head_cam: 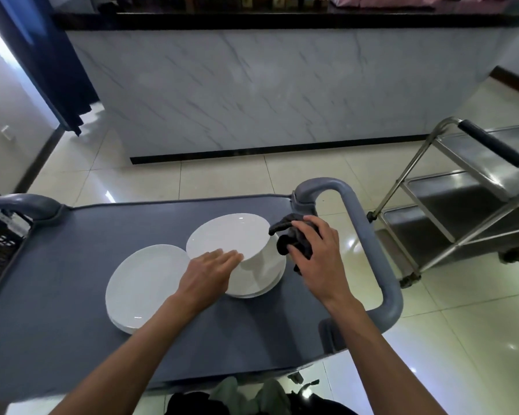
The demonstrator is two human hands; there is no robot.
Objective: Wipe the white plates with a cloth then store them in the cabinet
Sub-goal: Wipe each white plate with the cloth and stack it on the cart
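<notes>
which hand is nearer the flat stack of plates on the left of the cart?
Left. The left hand lies just right of the flat plate stack, holding up a tilted plate. The right hand is farther right, gripping the dark cloth.

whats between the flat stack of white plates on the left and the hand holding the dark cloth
In the head view: the left hand, the tilted white plate it lifts, and the second white plate stack beneath.

Grey cart surface [72, 295] with a curved grey handle [363, 235], shiny metal trolley [462, 211] to the right, marble-look counter wall [267, 91] behind, blue curtain [42, 55], pale tiled floor [222, 178]
</notes>
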